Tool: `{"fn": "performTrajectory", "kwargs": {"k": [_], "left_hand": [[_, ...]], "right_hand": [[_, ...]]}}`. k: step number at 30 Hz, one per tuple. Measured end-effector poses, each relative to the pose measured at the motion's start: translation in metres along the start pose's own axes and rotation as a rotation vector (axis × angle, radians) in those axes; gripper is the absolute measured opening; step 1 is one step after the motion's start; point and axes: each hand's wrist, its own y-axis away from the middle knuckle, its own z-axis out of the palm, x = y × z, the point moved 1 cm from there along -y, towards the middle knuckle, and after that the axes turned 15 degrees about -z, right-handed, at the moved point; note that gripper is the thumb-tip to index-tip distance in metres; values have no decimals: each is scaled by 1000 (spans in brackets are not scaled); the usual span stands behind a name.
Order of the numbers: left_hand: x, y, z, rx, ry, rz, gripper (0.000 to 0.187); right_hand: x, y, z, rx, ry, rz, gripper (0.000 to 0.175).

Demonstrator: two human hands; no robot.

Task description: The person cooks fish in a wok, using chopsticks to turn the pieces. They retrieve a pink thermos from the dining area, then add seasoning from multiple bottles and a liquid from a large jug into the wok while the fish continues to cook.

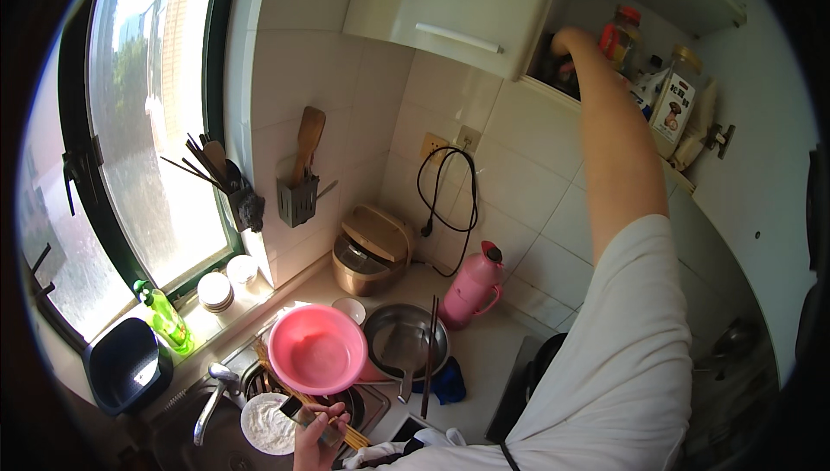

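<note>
Low in the view, my left hand [318, 435] is closed around a small glass spice bottle [299, 410] with a dark cap. Close beside it is a white bowl [262, 424] of white powder, at the edge of the sink. Thin yellowish sticks [353, 437] pass behind the hand. My right hand [570, 43] reaches up into the open wall cupboard [564, 96]. Its fingers are blurred and partly hidden among dark items, so any hold is unclear. To its right stand a red-lidded jar [624, 36] and a tall gold-lidded container [675, 101].
A pink basin [318, 357], a steel pan [405, 341] with chopsticks [430, 361] across its rim, a pink thermos [470, 289] and a rice cooker [373, 250] crowd the counter. The faucet [211, 399] and green soap bottle [165, 318] are left. The cupboard door [746, 211] hangs open at right.
</note>
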Motion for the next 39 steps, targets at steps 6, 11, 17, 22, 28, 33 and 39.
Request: {"fn": "performTrajectory", "kwargs": {"k": [6,11,17,22,28,33,39], "left_hand": [[-1,-2,-3,69,21,-31,17],[2,-9,-11,-84,-20,-45,23],[8,-25,31,61,25,-27,18],[35,-77,117,-142,-322,84,29],[49,-105,190,-351,-364,294,75],[18,-91,180,-256,-455,312,66],[-36,-89,164,-296,-951,537,52]], "right_hand": [[-5,23,-21,85,-231,37,42],[-9,81,-27,381,-446,-316,50],[-4,172,-11,724,-561,-521,42],[-28,242,61,733,-1000,-803,45],[-88,342,215,222,-1487,-916,33],[-97,396,311,34,-1774,-816,35],[-54,455,381,97,-1571,-317,33]]}}
